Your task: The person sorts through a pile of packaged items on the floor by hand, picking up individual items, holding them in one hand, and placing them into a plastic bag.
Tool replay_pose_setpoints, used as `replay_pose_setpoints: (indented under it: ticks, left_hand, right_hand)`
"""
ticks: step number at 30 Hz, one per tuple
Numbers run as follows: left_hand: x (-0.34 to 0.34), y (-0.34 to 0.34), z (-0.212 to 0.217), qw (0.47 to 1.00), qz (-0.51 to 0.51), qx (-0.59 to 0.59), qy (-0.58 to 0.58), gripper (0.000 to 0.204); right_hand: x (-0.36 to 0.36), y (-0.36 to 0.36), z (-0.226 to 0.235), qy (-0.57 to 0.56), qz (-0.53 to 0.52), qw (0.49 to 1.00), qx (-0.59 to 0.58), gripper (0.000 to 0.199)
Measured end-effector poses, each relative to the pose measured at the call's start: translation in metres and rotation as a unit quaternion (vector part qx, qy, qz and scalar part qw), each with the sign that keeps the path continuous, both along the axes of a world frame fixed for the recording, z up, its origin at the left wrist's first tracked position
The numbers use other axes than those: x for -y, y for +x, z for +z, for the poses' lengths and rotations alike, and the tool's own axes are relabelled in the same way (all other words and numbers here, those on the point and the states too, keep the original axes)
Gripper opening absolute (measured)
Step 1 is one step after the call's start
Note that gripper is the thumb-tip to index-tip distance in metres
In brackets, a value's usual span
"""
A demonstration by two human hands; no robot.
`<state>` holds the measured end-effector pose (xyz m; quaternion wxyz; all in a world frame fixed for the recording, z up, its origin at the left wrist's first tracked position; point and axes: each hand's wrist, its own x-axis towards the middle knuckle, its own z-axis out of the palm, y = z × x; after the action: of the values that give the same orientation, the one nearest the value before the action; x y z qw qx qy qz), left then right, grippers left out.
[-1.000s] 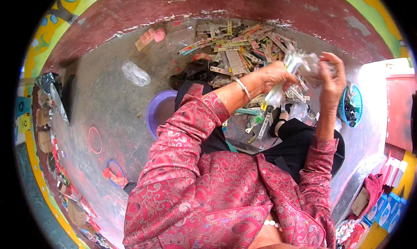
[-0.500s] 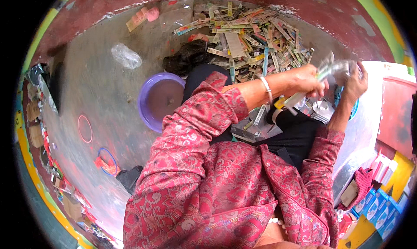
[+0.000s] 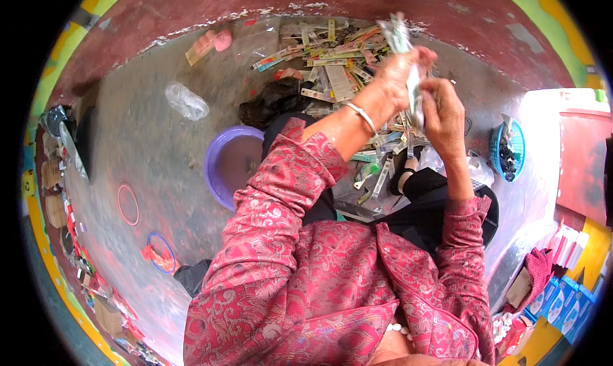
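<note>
My left hand [image 3: 399, 79], with a pale bangle on its wrist, is closed round a small bunch of narrow, pale plastic strip packets [image 3: 398, 35] held upright over the floor. The upper ends of the packets stick out above its fingers and are blurred. Close beside it, my right hand [image 3: 444, 114] has its fingers closed on the lower end of the same bunch. Below and beyond both hands lies a large heap of similar long, flat packets [image 3: 341, 82] in many colours. A few loose packets [image 3: 382, 176] lie between my legs.
A purple basin [image 3: 214, 174] stands left of my legs, near a black plastic bag [image 3: 271, 101]. A blue basket [image 3: 518, 152] with dark items is at right. A clear crumpled bag [image 3: 186, 101] and two hoops [image 3: 128, 204] lie on the left floor. A maroon wall [image 3: 211, 15] curves behind.
Both hands have moved left and up with the bunch, from over the right side to above the heap. The blue basket, partly hidden before, now shows fully.
</note>
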<state>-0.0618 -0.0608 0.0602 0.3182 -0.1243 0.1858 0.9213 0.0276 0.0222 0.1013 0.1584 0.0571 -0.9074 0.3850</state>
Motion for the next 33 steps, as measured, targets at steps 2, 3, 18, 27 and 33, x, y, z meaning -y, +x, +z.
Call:
replay_pose_setpoints:
  ticks: [2,3,18,27,33]
  left_hand:
    - [0.015,-0.012,0.008,0.999,0.040,-0.032,-0.014,0.014]
    - [0.020,-0.017,0.010,0.998,0.036,-0.051,0.015,0.015]
    - [0.006,0.029,0.025,0.960,-0.175,-0.213,0.051,0.035]
    - [0.008,0.027,0.030,0.946,-0.199,-0.238,0.092,0.047]
    - [0.002,0.025,0.036,0.926,-0.253,-0.281,0.008,0.055]
  right_hand:
    - [-0.015,0.013,0.013,-0.006,0.089,0.985,0.145,0.012]
    - [-0.035,0.019,0.004,-0.029,0.122,0.974,0.188,0.015]
    - [-0.023,0.033,-0.004,-0.356,0.126,0.851,0.365,0.048]
    - [-0.028,0.031,0.002,-0.366,0.120,0.839,0.385,0.043]
    - [-0.031,0.027,0.001,-0.298,0.124,0.885,0.336,0.034]
